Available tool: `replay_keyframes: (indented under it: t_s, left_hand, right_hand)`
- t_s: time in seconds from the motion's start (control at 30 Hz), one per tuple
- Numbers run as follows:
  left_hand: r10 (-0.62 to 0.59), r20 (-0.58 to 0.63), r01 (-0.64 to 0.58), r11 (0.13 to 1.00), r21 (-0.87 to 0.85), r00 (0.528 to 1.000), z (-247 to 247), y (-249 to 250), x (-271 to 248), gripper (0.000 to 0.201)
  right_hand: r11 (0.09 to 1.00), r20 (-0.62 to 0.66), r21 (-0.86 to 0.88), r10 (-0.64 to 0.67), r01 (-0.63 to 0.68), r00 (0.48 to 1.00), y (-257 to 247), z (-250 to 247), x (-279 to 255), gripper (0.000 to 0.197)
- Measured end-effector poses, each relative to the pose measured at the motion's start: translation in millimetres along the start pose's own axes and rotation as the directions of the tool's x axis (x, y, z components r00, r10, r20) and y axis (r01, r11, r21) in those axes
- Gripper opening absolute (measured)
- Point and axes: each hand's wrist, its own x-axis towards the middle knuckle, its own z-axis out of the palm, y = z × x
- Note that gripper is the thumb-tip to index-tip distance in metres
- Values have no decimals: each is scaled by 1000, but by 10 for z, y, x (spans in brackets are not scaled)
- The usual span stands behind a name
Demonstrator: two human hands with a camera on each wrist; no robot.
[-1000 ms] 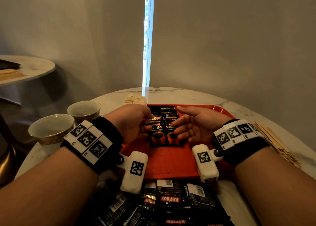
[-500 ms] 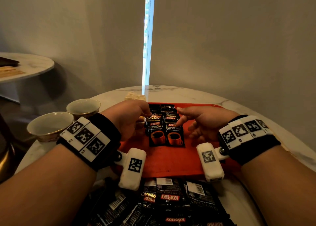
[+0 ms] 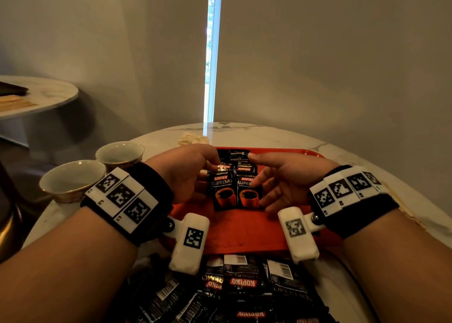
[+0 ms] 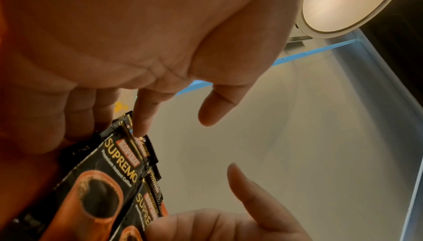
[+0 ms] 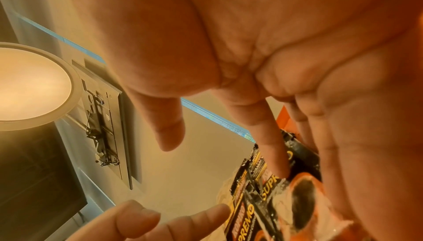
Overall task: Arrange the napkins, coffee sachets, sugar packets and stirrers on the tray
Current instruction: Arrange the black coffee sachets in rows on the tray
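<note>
A red tray (image 3: 244,232) lies in the middle of the round marble table. On it, black Kopiko coffee sachets (image 3: 223,193) overlap in two side-by-side columns. My left hand (image 3: 204,167) is against the left column's edge, its straight fingers touching the sachets (image 4: 109,172). From the other side my right hand (image 3: 263,174) meets the right column, index finger on a sachet (image 5: 286,199). Neither hand grips anything. Both thumbs reach over the far sachets. A loose heap of sachets (image 3: 244,288) lies on the near side of the tray. A crumpled napkin (image 3: 193,138) sits behind the tray.
Two pale cups (image 3: 73,178) (image 3: 119,151) stand on the table, left of the tray. A second round table (image 3: 36,95) at far left carries wooden stirrers (image 3: 14,102). The wall and a narrow bright window gap rise behind the table.
My right hand has turned its palm inward and closed in on the right column. Both hands have slid a little toward the far end of the sachet rows.
</note>
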Motion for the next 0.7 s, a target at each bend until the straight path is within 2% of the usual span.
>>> replay_keyframes:
  t_s: [0.13, 0.3, 0.47, 0.53, 0.7]
  left_hand:
    - [8, 9, -8, 1000, -6, 1000, 1, -11, -6, 46]
    - [9, 21, -9, 1000, -1, 1000, 3, -9, -14, 45]
    - [5, 31, -6, 1000, 6, 1000, -16, -13, -4, 54]
    - [4, 33, -4, 1000, 11, 999, -23, -15, 5, 52]
    - [-2, 35, 2, 1000, 13, 999, -15, -6, -3, 32]
  right_hand:
    - [1000, -13, 3, -8, 8, 1000, -14, -3, -7, 68]
    - [1000, -11, -15, -12, 12, 1000, -9, 9, -8, 78]
    - [1000, 3, 8, -20, 20, 1000, -25, 16, -10, 74]
    - [1000, 0, 9, -25, 25, 1000, -21, 15, 7, 73]
    - [995, -74, 37, -93, 96, 993, -42, -5, 6, 55]
